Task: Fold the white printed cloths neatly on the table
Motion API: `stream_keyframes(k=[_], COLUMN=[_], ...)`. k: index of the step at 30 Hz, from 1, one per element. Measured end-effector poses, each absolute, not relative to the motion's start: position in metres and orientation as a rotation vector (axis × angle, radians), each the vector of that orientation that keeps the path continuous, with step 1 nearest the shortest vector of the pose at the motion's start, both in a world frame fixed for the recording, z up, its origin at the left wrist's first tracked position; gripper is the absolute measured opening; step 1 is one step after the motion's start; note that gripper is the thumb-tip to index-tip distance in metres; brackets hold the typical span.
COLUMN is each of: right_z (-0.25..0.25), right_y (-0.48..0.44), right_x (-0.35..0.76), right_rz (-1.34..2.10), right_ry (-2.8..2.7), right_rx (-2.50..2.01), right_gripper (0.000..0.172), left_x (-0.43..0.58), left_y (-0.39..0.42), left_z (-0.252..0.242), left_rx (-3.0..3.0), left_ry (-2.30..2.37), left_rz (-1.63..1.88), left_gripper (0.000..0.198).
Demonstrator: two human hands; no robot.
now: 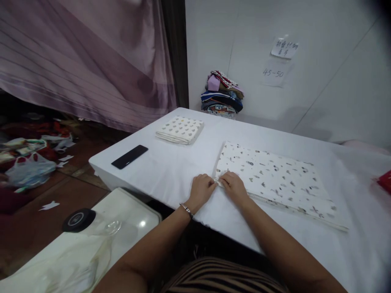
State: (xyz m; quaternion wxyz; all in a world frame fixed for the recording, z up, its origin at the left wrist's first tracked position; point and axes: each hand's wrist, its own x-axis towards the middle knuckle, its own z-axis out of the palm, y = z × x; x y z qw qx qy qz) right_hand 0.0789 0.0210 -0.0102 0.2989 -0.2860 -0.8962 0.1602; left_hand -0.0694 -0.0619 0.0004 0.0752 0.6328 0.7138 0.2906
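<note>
A white cloth with small printed motifs point(275, 175) lies folded into a long flat rectangle on the white-covered table point(183, 175). At its near left corner, my left hand point(202, 188) pinches the edge between thumb and fingers. Right beside it my right hand point(233, 184) is closed on the same corner, fingers bent over the top layer. Farther back on the left sits a smaller folded cloth with grey printed shapes point(181, 129), apart from both hands.
A black phone point(130, 156) lies near the table's left edge. Against the wall stands a stack of folded fabrics point(222, 95). At lower left, a cream surface point(131, 207) holds a round black object point(78, 220). A pink curtain point(106, 53) hangs at left; plastic bags point(30, 169) lie beyond.
</note>
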Motion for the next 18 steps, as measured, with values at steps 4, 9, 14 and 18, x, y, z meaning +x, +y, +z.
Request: stream_keyframes(k=[4, 9, 14, 18], right_z=[-0.0097, -0.0102, -0.0105, -0.0085], right_y=[0.0181, 0.0166, 0.0162, 0.0146], right_x=[0.0822, 0.0815, 0.0794, 0.0795], right_rz=[0.287, 0.194, 0.172, 0.186], right_ry=[-2.410, -2.481, -2.529, -2.533], right_rx=[-0.729, -0.719, -0.734, -0.750], right_gripper=[0.022, 0.021, 0.019, 0.017], left_x=[-0.0710, -0.0718, -0.0710, -0.0709], left_y=[-0.0615, -0.0605, -0.0601, -0.0599], left_z=[0.0016, 0.0005, 0.0015, 0.0021], left_rx=[1.876, 1.865, 1.867, 1.871], left_ry=[2.103, 2.109, 2.111, 2.110], left_rz=[0.886, 0.899, 0.902, 0.878], left_gripper=[0.012, 0.014, 0.014, 0.012])
